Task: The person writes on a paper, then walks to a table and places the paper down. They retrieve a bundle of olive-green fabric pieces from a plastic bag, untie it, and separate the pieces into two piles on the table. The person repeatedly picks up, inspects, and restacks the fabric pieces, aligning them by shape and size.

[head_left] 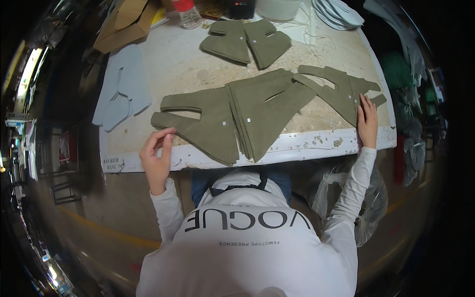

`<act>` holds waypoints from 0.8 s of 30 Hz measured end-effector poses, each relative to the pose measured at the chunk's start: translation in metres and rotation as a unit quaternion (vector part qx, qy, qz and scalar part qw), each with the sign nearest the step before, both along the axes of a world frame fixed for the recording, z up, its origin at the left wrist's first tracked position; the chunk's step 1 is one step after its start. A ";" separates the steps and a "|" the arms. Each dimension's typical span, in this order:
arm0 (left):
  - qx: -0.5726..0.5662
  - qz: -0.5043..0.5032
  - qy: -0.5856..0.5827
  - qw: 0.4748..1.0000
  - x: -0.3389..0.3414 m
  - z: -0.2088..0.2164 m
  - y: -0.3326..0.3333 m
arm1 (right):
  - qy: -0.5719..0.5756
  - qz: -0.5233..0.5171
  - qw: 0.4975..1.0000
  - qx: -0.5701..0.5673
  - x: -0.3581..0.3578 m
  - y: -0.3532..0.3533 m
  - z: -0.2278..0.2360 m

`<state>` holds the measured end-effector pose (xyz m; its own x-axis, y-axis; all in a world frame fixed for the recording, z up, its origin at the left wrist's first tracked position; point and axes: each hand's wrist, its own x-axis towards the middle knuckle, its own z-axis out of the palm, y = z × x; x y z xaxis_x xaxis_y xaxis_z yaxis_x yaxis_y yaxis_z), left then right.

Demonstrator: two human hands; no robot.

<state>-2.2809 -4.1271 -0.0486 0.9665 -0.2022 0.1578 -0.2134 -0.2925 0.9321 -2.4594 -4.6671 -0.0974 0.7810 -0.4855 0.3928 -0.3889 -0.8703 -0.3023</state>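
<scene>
- Left hand (154, 162), left of centre: thumb and fingertips slightly apart beside large olive pieces (262, 114) mid-frame.
- Right hand (367, 126), right of frame: fingers extended over smaller olive pieces (341, 90).

1 pale, scuffed worktable (173, 62), brownish floor (106, 205), yellow floor line (121, 235) — bright light strip (32, 60) at far left

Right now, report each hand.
Left hand: curled at the large left olive piece's edge; grip cannot be told.
Right hand: open, resting on the smaller olive pieces at right.
</scene>
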 end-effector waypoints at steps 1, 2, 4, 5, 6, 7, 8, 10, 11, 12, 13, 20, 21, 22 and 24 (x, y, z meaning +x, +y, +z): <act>0.047 -0.043 -0.073 0.995 -0.004 0.004 -0.001 | 0.010 -0.007 0.998 0.057 -0.001 0.005 0.013; 0.098 -0.084 -0.134 0.983 -0.007 0.008 -0.002 | 0.013 -0.045 0.999 0.014 -0.001 0.014 0.026; 0.154 -0.159 -0.195 0.956 -0.010 0.015 -0.011 | -0.069 -0.017 0.997 -0.016 0.002 0.038 0.058; 0.158 -0.193 -0.195 0.948 -0.010 0.018 -0.016 | -0.106 -0.010 0.994 0.000 0.003 0.056 0.073; 0.158 -0.225 -0.193 0.942 -0.010 0.019 -0.020 | -0.116 0.010 0.993 0.030 0.007 0.078 0.081; 0.167 -0.252 -0.200 0.932 -0.010 0.019 -0.025 | -0.129 0.031 0.989 0.066 0.011 0.103 0.087; 0.170 -0.276 -0.205 0.924 -0.009 0.018 -0.030 | -0.140 0.060 0.983 0.102 0.015 0.128 0.090; 0.197 -0.311 -0.222 0.903 -0.008 0.015 -0.035 | -0.067 0.123 0.980 0.144 0.023 0.179 0.086; 0.197 -0.311 -0.224 0.902 -0.008 0.014 -0.036 | -0.033 0.218 0.960 0.170 0.029 0.199 0.082; 0.198 -0.309 -0.226 0.902 -0.007 0.013 -0.037 | 0.011 0.273 0.947 0.170 0.034 0.218 0.077; 0.194 -0.307 -0.229 0.903 -0.007 0.013 -0.037 | 0.024 0.304 0.929 0.208 0.039 0.236 0.072; 0.195 -0.293 -0.247 0.903 -0.009 0.011 -0.036 | 0.024 0.267 0.955 0.128 0.040 0.282 0.056; 0.192 -0.290 -0.263 0.900 -0.009 0.010 -0.037 | 0.008 0.272 0.951 0.145 0.039 0.280 0.056; 0.191 -0.287 -0.276 0.897 -0.009 0.009 -0.038 | -0.008 0.278 0.947 0.161 0.039 0.275 0.056; 0.155 -0.282 -0.281 0.904 -0.008 0.005 -0.039 | -0.038 0.274 0.943 0.182 0.037 0.267 0.058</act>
<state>-2.2886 -4.1660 -0.0435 0.4806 -0.7570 0.4427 -0.8244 -0.2178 0.5225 -2.4223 -4.3999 -0.0399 0.9304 -0.1297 0.3427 0.1246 -0.7675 -0.6289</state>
